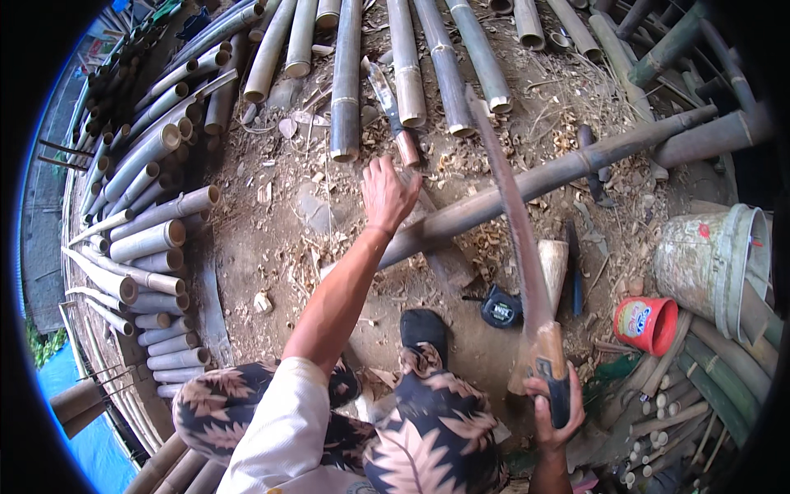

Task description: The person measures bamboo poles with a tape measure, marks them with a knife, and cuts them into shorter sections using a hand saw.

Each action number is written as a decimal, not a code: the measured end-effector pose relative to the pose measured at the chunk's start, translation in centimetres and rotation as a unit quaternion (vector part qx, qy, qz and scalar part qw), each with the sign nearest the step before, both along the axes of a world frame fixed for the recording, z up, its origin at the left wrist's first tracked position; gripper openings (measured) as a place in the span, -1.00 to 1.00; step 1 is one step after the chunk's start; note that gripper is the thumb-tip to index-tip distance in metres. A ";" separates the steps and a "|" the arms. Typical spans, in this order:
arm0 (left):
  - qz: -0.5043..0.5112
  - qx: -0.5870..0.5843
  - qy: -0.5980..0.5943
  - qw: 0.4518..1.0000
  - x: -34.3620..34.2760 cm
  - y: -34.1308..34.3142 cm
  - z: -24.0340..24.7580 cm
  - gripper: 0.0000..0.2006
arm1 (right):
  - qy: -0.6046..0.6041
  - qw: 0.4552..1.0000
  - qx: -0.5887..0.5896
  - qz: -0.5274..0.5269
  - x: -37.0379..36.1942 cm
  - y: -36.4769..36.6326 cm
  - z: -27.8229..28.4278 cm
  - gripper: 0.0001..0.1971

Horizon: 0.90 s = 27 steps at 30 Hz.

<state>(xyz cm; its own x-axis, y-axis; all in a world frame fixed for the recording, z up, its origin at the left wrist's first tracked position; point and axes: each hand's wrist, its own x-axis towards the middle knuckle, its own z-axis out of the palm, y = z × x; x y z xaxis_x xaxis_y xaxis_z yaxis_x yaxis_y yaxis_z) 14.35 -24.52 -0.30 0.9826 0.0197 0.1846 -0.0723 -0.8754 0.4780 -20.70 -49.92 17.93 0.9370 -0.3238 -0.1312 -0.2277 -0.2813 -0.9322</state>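
My right hand (555,405) grips the wood-and-black handle of a handsaw (516,222). Its long, curved, rust-brown blade points up and away, passing in front of a bamboo pole (576,165) in this view. That pole slants from the middle up to the right, its near part over a wooden block (448,259). My left hand (389,196) is stretched forward by the pole's near part, fingers slightly bent and apart, nothing visible in them. Just beyond its fingertips lies a knife (387,100) with a reddish-brown handle; whether they touch the pole is hard to tell.
A black tape measure (500,308), a pale wooden piece (553,267) and a hammer (589,165) lie around the pole. Bamboo stacks (148,239) line the left; more poles (346,90) lie ahead. A red bucket (646,324) and a large white bucket (699,255) stand right.
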 end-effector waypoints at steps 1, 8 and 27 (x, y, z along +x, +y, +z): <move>0.022 0.032 0.051 0.998 2.1 -0.5 0.1 -0.30 | 0.003 1.000 -0.006 -0.007 0.0 -0.5 -0.4 -0.33; 0.079 -0.014 0.312 0.947 12.0 0.4 -3.3 -0.34 | -0.020 0.997 -0.027 -0.077 2.2 0.3 -2.5 -0.29; 0.319 0.229 0.133 0.910 -6.9 23.8 -1.3 -0.32 | 0.010 0.997 -0.057 -0.045 1.6 0.9 -1.3 -0.30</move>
